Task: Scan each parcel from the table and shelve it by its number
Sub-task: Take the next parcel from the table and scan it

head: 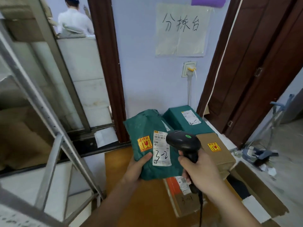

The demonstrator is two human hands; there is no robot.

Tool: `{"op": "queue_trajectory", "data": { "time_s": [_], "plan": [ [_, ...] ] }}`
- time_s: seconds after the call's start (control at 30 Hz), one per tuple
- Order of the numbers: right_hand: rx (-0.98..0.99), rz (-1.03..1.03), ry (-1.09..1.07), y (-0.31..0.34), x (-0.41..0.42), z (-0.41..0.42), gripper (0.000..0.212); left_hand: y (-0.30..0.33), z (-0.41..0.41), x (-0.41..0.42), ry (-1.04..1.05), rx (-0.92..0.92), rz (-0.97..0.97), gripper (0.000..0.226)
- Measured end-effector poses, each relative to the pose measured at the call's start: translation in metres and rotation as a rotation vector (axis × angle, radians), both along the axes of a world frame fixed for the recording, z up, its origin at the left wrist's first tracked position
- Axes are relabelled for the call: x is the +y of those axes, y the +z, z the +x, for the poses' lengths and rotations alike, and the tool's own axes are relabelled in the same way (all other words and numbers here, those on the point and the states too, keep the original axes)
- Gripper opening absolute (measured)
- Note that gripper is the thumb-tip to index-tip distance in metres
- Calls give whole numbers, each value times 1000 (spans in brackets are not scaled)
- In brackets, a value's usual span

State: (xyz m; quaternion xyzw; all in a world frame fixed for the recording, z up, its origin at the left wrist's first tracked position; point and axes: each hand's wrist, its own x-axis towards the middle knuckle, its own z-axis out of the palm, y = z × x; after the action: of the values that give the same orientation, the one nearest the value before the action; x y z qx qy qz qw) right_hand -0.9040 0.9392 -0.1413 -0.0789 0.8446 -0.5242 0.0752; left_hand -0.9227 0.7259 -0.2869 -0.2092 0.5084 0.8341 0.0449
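Note:
My left hand (136, 167) holds a green soft parcel (147, 128) by its lower left edge, thumb on its face. The parcel's white label (161, 149) bears a handwritten "3-2" beside a yellow fragile sticker. My right hand (199, 171) grips the handle of a black barcode scanner (184, 142), whose head sits just right of the label with a green light lit on top. Its cable hangs down by my right arm. On the wooden table (131, 194) lie a green box parcel (183, 120), a brown carton (218, 153) and an orange-edged carton (183, 199).
A grey metal shelf frame (49, 128) stands at the left, close to the table. A dark wooden door (255, 66) is at the right. A flat cardboard box (259, 190) lies by the table's right side. Another person stands far off beyond the left doorway.

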Motion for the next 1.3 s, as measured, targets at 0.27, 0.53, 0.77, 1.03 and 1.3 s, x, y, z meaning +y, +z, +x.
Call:
{"op": "queue_trajectory", "data": {
  "time_s": [0.27,0.53,0.77,1.03,1.3],
  "plan": [
    [-30,-75,299,9,8,56,12,18,130,4,260,21,-57,49],
    [-18,-108,578,22,1,135,6,33,270,14,528,26,-104,64],
    [-72,-76,800,26,-40,202,6,58,378,1,730,82,-187,60],
    [-1,-34,943,48,-113,292,4,79,486,-51,976,98,-275,59],
    [63,-173,963,83,-193,367,5,102,575,-127,1059,122,-307,51]
  ]
}}
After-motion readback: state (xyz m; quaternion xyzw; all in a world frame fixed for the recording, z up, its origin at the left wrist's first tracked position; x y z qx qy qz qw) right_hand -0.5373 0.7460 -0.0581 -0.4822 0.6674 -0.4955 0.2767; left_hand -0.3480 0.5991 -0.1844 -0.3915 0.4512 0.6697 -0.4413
